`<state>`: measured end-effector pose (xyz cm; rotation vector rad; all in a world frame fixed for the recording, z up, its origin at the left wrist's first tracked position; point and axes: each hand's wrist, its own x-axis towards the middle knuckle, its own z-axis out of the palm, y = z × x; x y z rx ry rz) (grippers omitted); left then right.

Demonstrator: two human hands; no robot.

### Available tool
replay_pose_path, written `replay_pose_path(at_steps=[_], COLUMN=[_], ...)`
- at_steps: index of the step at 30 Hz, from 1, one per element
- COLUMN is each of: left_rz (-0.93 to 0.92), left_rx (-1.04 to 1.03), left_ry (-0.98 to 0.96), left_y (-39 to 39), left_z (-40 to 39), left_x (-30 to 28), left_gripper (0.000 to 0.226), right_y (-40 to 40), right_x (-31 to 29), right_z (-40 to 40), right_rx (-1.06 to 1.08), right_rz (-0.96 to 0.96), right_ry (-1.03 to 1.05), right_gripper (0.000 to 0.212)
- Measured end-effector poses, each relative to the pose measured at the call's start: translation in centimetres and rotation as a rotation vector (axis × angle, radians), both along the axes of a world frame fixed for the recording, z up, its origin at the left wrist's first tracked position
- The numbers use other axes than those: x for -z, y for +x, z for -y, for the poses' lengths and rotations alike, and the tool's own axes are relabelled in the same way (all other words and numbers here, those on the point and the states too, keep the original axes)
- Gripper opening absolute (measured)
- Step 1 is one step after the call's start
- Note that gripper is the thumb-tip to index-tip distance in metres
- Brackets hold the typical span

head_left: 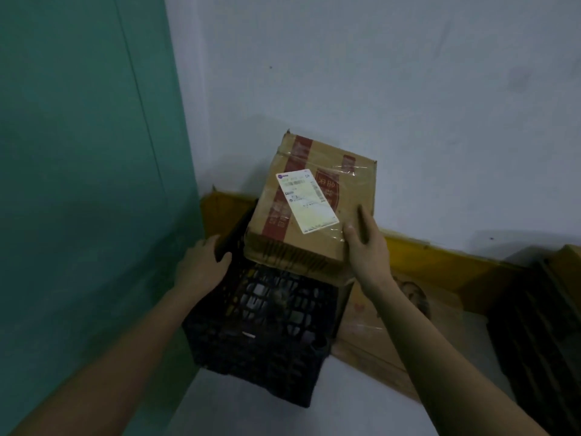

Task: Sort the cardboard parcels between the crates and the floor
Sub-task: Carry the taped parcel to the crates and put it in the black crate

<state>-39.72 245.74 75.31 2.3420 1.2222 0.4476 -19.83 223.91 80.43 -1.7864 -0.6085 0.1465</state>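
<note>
A brown cardboard parcel [317, 196] with red tape and a white shipping label sits tilted on the far rim of a black lattice crate [261, 328] in the corner. My right hand [366, 243] holds the parcel's right near corner, thumb on top. My left hand [202, 262] grips the crate's left rim. The crate's inside looks dark and its contents are unclear.
A second cardboard parcel [383, 328] lies flat on the floor right of the crate. Another dark crate [534, 325] stands at the right edge. A green wall [78, 184] bounds the left; a white wall with a yellow skirting [440, 259] runs behind.
</note>
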Motion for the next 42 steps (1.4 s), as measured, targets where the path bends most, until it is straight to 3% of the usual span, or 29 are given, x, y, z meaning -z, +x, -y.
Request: replay_pose_path(at_steps=[7, 10, 18, 20, 24, 29, 42], left_rz=[-0.123, -0.103, -0.126, -0.134, -0.151, -0.158, -0.137], left_rx=[0.122, 0.142, 0.119, 0.118, 0.116, 0.114, 0.114], left_ry=[-0.242, -0.229, -0.193, -0.179, -0.175, -0.163, -0.189], left_y=[2.1, 2.7, 3.1, 3.1, 3.1, 3.1, 3.1], left_z=[-7.2, -7.7, -8.1, -8.1, -8.2, -8.2, -8.3], left_x=[5.5, 6.4, 7.3, 7.3, 7.5, 7.6, 7.7], left_gripper=[0.057, 0.049, 0.052, 0.051, 0.05, 0.05, 0.04], right_y=[1.0, 1.4, 0.7, 0.8, 1.5, -0.3, 0.4], right_x=[6.4, 9.3, 14.6, 15.6, 15.7, 16.3, 17.9], right_z=[-8.0, -9.6, -13.2, -13.3, -14.2, -15.1, -14.7], right_rx=[-0.007, 0.037, -0.011, -0.077, -0.09, -0.311, -0.319], right_rz=[-0.152, -0.17, -0.322, -0.386, -0.196, -0.037, -0.059], right_ry=[-0.339, -0.456, -0.431, -0.505, -0.838, -1.03, -0.946], right_gripper=[0.058, 0.057, 0.059, 0.063, 0.064, 0.102, 0.099])
